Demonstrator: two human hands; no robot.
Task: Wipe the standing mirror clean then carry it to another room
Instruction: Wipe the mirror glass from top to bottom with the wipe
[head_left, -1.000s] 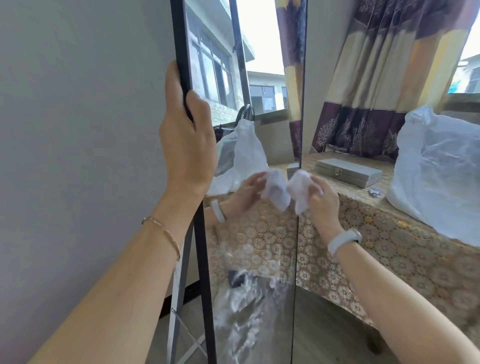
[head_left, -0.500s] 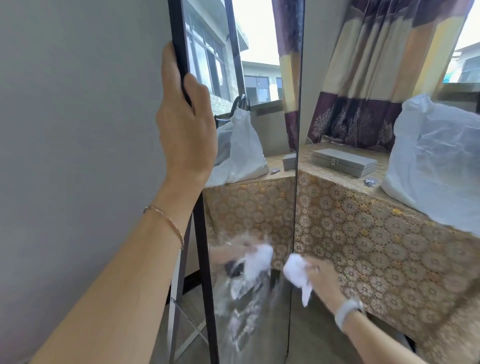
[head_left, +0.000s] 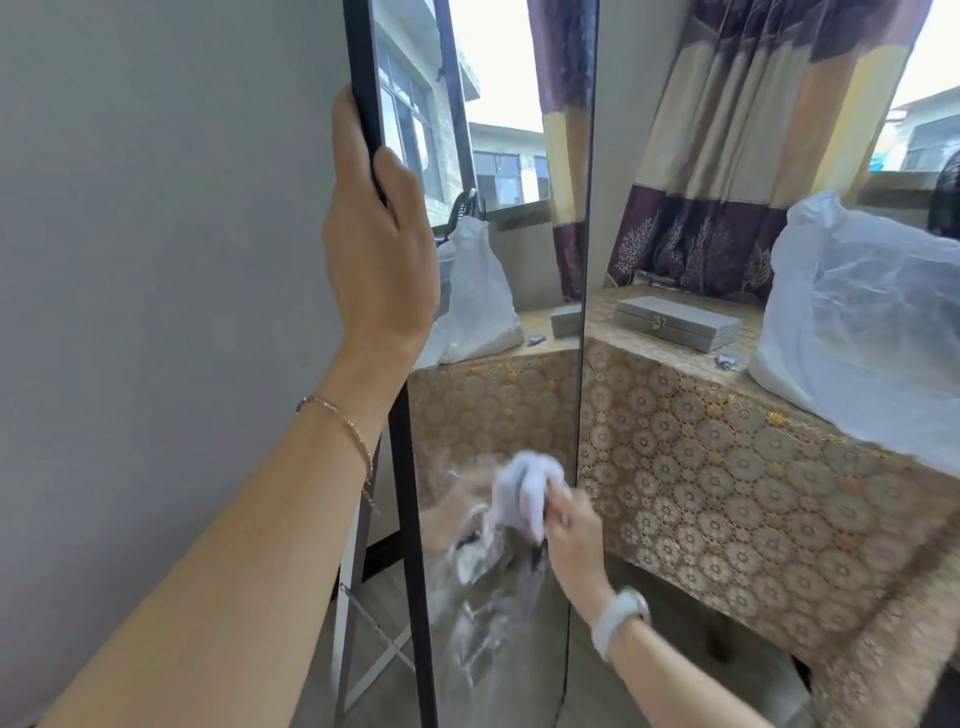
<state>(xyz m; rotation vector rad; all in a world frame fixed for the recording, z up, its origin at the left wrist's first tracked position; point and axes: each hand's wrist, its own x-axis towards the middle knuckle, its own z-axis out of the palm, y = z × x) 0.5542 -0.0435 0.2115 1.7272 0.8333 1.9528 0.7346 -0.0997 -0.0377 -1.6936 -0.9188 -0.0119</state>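
Note:
A tall standing mirror (head_left: 498, 405) with a thin black frame stands upright in front of me, seen almost edge-on. My left hand (head_left: 376, 249) is wrapped around its left frame edge at upper height, thumb in front. My right hand (head_left: 569, 525) presses a crumpled white cloth (head_left: 524, 491) against the lower glass near the right edge. Streaky smears show on the glass just below the cloth. The glass reflects the hand, the cloth and the room.
A grey wall (head_left: 156, 260) fills the left. A table with a gold patterned cloth (head_left: 727, 467) stands close on the right, bearing a grey box (head_left: 675, 322) and a white plastic bag (head_left: 872, 322). Striped curtains (head_left: 753, 130) hang behind it. The mirror's stand legs (head_left: 353, 623) are behind the frame.
My right hand with the cloth swept down the glass from mid height to low, then came back up slightly and moved left onto the glass. My left hand kept its grip on the frame.

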